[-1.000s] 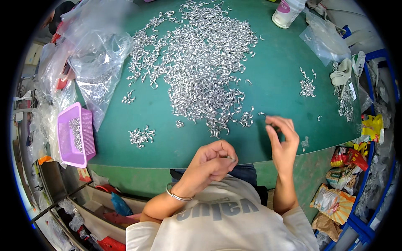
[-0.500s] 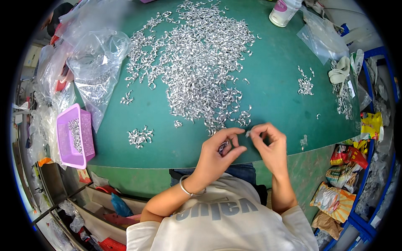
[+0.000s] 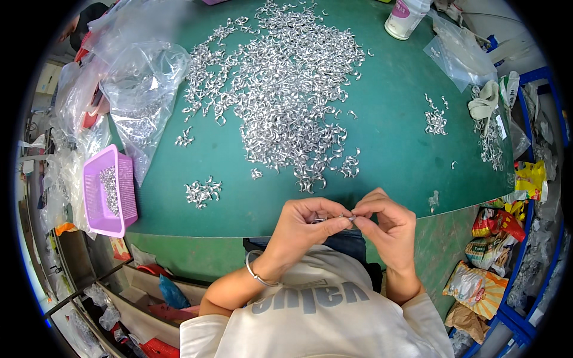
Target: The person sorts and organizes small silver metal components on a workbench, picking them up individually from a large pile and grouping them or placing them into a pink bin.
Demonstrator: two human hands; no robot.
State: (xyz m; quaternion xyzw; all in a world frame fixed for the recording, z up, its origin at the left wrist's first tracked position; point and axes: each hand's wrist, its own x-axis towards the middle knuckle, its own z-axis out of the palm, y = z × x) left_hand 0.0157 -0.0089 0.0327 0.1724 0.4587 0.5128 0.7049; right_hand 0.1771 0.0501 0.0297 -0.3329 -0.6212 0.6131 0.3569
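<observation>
Near the table's front edge my two hands meet at the fingertips. Between them is a small curved silvery metal piece (image 3: 351, 218), largely covered by fingers. My left hand (image 3: 305, 225) is closed, pinching at this piece with thumb and forefinger, and more shiny metal shows inside its curled fingers. My right hand (image 3: 389, 225) pinches the piece from the other side, also closed. Beyond the hands spreads a large pile of curved silvery metal pieces (image 3: 289, 89) on the green table (image 3: 394, 119).
Small heaps of the same pieces lie at the left (image 3: 203, 192) and right (image 3: 436, 122). A purple basket (image 3: 126, 191) holding metal pieces stands at the left edge, beside clear plastic bags (image 3: 143, 95). A white tub (image 3: 406, 19) is at the far right.
My hands have come together and moved slightly nearer my body. The right hand's pinch, which was apart from the left, now touches the left fingertips. The left thumb and forefinger have closed.
</observation>
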